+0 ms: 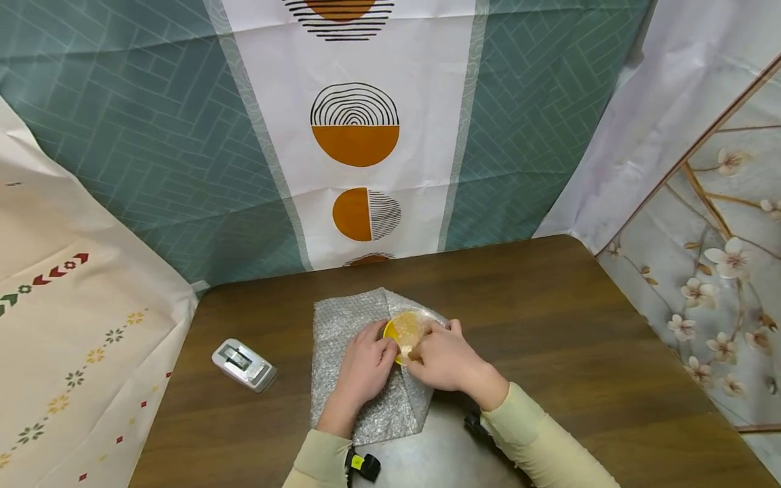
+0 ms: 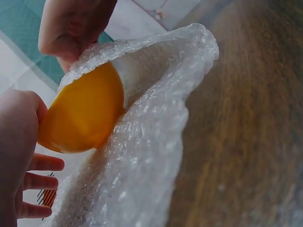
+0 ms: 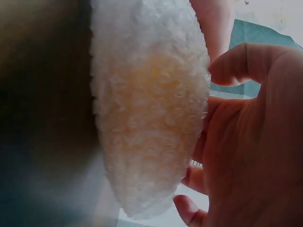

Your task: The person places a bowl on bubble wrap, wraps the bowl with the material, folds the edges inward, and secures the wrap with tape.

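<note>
A yellow bowl [image 1: 392, 331] rests on a sheet of bubble wrap [image 1: 342, 339], part of which is folded over the bowl's right side. My left hand [image 1: 368, 362] holds the bowl's left edge, the thumb at the rim. In the left wrist view the smooth, rounded yellow bowl [image 2: 85, 111] shows beneath the raised flap of bubble wrap [image 2: 151, 127]. From the right, my right hand [image 1: 448, 356] grips the folded wrap against the bowl. The right wrist view has the bubble wrap [image 3: 147, 113] bulging, with yellow showing faintly through, and the fingers of my right hand [image 3: 246, 137] along its edge.
A small white-and-grey device [image 1: 244, 365] with a dark window lies on the brown wooden table [image 1: 549, 325], left of the wrap. Patterned cloth [image 1: 360, 135] hangs behind the table, and flowered cloth [image 1: 720, 305] hangs at the right.
</note>
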`<state>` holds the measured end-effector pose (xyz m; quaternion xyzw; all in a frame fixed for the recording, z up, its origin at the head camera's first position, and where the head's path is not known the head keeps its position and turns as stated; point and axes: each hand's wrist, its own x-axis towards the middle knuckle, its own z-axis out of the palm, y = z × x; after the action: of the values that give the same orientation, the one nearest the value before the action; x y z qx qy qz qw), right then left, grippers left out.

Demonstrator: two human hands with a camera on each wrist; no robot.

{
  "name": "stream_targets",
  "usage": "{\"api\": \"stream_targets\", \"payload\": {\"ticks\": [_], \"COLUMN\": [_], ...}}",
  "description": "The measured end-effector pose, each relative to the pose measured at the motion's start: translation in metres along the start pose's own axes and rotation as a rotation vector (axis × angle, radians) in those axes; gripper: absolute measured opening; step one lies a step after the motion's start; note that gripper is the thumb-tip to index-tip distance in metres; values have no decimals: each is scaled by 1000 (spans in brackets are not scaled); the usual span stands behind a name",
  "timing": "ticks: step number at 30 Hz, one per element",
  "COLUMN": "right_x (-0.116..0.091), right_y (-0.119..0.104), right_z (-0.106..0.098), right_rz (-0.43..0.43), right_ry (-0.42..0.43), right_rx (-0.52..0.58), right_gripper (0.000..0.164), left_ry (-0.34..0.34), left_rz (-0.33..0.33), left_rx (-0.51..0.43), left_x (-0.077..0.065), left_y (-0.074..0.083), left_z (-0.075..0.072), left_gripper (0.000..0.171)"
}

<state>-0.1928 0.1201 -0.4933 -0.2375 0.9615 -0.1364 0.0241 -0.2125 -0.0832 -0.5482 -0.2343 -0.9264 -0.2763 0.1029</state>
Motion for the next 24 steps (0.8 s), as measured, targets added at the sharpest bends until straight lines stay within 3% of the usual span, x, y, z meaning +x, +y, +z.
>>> {"api": "stream_targets", "payload": {"ticks": [4, 13, 24], "right_x": [-3, -5, -11], "right_y": [0, 2, 4], "right_z": [3, 6, 8], "right_rz": [-5, 20, -10], "right_ry": [9, -24, -61], "right_rx": [41, 78, 15], "right_gripper": [26, 31, 38], "left_ry": [16, 32, 22], "left_rz": [3, 15, 2], "left_rx": [2, -5, -34], "left_x": [0, -3, -4], "left_y": [-1, -2, -1], "left_z": [-2, 0, 3], "left_gripper": [37, 36, 33]}}
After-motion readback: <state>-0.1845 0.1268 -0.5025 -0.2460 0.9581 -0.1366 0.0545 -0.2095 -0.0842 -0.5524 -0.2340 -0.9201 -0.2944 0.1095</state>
